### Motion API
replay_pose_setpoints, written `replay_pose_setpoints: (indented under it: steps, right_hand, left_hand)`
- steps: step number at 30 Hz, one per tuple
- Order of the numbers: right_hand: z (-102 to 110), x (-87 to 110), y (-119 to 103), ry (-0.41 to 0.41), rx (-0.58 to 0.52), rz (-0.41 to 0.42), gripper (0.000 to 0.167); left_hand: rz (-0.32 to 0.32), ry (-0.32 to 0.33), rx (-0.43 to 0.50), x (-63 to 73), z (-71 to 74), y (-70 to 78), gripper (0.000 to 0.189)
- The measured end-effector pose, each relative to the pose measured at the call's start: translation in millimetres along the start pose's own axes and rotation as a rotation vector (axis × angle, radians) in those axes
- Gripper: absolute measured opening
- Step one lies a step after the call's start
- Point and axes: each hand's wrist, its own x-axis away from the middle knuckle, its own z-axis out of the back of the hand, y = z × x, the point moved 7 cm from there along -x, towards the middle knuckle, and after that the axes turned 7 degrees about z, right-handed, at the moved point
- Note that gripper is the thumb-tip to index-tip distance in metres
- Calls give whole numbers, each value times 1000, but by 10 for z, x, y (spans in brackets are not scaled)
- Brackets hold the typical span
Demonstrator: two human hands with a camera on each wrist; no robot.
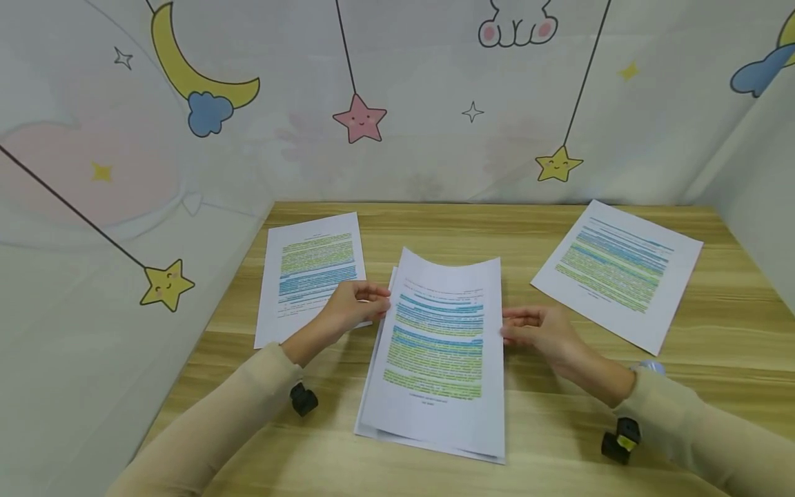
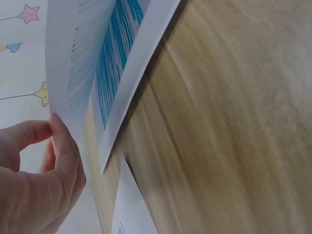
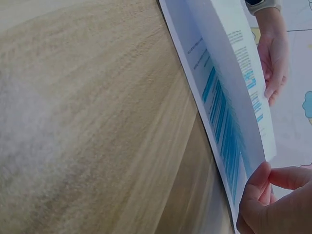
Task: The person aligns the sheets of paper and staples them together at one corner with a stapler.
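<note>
Both hands hold a printed sheet of paper point(image 1: 437, 345) with blue and yellow-green highlighting, its far edge curving up above the table. The left hand point(image 1: 350, 307) pinches its left edge between thumb and fingers, and the right hand point(image 1: 549, 338) pinches the right edge. Under it lies another highlighted sheet point(image 2: 109, 83), mostly covered in the head view and slightly offset to the left. From the right side, a gap shows between the raised sheet point(image 3: 234, 73) and the lower paper point(image 3: 219, 114). The sheets' near ends lie close together.
A highlighted page point(image 1: 317, 269) lies at the back left of the wooden table point(image 1: 435, 224), partly behind the left hand. Another page point(image 1: 621, 276) lies angled at the back right. A white cloth point(image 1: 422, 62) with stars and a moon hangs behind the table.
</note>
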Motion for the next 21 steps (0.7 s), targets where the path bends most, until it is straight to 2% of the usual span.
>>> replay_pose_setpoints:
  steps: [7, 12, 21]
  right_hand:
    - [-9, -5, 43, 3, 6, 3, 45]
    - [-5, -10, 77, -1, 37, 6, 44]
    - [19, -27, 143, 3, 126, -5, 43]
  left_hand:
    - [13, 11, 17, -11, -2, -51, 22]
    - [-2, 6, 16, -19, -9, -67, 22]
    - [-21, 23, -60, -39, 2, -112, 18]
